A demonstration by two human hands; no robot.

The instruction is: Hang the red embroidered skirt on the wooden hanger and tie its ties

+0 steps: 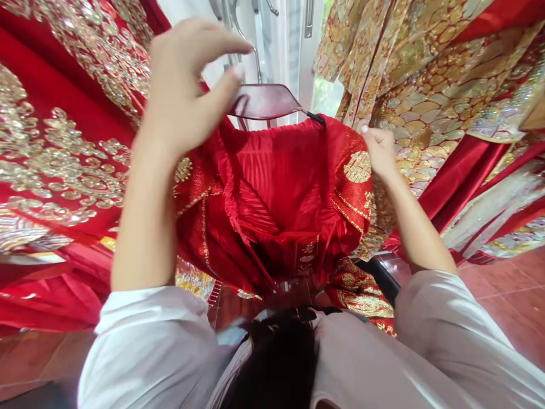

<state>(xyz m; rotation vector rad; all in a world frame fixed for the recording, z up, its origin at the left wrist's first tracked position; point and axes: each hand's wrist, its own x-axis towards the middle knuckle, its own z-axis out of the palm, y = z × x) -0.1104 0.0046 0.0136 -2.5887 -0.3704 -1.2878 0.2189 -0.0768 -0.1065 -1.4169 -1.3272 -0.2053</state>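
Both arms are up and reaching forward, sleeves of a pale top pushed back to around the elbows so the forearms are bare. The left hand (pixel 187 85) is the higher one and much closer to the camera, wrist bent a bit, fingers curled over the top with the thumb pointing up toward them, so it's a loose pinch shape that isn't fully closed. The right hand (pixel 378 150) sits lower and further out, forearm angled up from the lower right, fingers folded in tight with the knuckles facing the camera.
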